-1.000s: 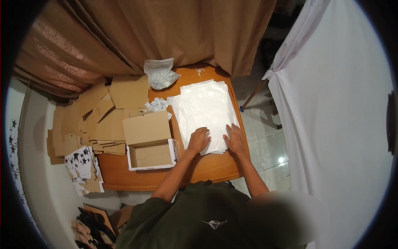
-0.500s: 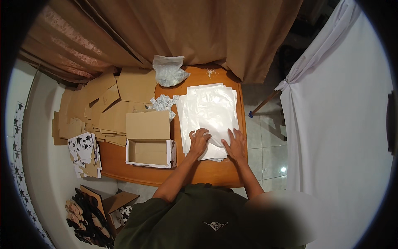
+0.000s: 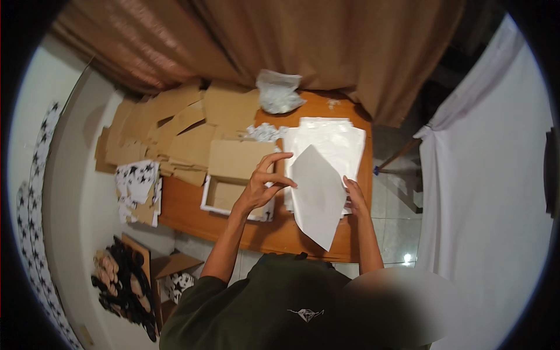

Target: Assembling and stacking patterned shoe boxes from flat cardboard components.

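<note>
A thin white sheet (image 3: pixel 318 201) is raised and tilted above a stack of glossy white sheets (image 3: pixel 332 137) on the table. My left hand (image 3: pixel 259 184) pinches the sheet's left edge low down, its index finger stretched out above. At the right edge, my right hand (image 3: pixel 356 198) grips the sheet, some fingers hidden behind it. Left of the stack stands an open cardboard box (image 3: pixel 224 195) with white rims and its lid raised, partly covered by my left hand and forearm.
Flat brown cardboard pieces (image 3: pixel 181 137) cover the table's far left. Star-patterned card pieces (image 3: pixel 137 186) lie at its left edge. Small pale packets (image 3: pixel 265 132) sit beyond the box, near a clear plastic bag (image 3: pixel 280 93). Brown curtains (image 3: pixel 350 52) hang behind; a white cloth (image 3: pixel 478 192) hangs at right.
Both hands were resting flat on the stack. Now they hold a sheet raised off it, and my left hand has moved left and up. The whole view has shifted.
</note>
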Demonstrator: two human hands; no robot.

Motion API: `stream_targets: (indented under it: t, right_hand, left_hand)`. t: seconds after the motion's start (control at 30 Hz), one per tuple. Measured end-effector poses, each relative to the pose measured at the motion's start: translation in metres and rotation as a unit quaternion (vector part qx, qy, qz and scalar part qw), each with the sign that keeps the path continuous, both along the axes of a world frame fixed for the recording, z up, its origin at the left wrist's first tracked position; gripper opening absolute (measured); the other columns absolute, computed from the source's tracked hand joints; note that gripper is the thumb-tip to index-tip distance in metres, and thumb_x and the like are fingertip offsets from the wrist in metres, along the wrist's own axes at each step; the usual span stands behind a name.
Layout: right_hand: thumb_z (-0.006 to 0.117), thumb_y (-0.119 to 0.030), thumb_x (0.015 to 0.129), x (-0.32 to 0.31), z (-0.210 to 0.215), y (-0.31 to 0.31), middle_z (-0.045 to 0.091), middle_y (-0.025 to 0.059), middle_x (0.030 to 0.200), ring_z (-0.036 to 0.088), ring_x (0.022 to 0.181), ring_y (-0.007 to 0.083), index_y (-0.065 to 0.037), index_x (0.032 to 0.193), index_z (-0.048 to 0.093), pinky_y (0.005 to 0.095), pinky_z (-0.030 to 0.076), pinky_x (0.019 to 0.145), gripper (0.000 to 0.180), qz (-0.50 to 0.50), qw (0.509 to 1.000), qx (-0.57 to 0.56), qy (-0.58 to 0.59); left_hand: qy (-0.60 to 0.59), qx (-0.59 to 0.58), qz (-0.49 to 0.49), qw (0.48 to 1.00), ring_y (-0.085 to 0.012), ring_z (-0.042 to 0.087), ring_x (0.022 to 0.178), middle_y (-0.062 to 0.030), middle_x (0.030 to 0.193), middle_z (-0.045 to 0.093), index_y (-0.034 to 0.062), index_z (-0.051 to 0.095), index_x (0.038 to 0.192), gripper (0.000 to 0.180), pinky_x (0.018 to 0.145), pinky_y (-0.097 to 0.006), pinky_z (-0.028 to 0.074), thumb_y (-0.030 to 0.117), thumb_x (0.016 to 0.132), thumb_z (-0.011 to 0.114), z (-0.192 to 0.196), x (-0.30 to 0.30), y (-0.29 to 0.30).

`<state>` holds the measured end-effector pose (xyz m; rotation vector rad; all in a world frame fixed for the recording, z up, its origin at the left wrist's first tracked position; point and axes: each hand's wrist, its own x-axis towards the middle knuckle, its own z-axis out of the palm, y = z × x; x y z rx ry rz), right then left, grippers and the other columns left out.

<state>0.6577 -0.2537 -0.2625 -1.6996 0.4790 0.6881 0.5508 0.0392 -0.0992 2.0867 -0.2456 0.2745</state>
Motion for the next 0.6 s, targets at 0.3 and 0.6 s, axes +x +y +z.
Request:
stream_targets:
  t: [0.3,0.6]
  right_hand:
    - [0.067,-0.018,0.099,-0.037,-0.01,0.073,0.062,0.0155,0.133,0.064,0.119,0.0277,0.003,0.145,0.044,0.0423,0.055,0.101,0.056,0.017,0.906,0.42,0.049]
    - [0.065,-0.01,0.099,-0.093,0.023,0.164,0.06,0.0129,0.135,0.061,0.121,0.0275,0.0,0.144,0.045,0.0441,0.053,0.103,0.05,-0.082,0.907,0.409,-0.059]
  left_hand:
    - [0.046,-0.217,0.017,0.975,-0.0267,0.053,0.131,-0.0093,0.148,0.052,0.0109,0.08,0.104,0.024,0.102,-0.039,0.049,-0.001,0.084,0.074,0.024,-0.064,0.09]
    - [0.246,-0.634,0.089,0.728,-0.0388,0.065,0.115,-0.0279,0.141,0.049,0.0054,0.029,0.156,0.108,0.091,-0.054,0.059,0.089,0.088,0.028,-0.048,-0.154,0.196]
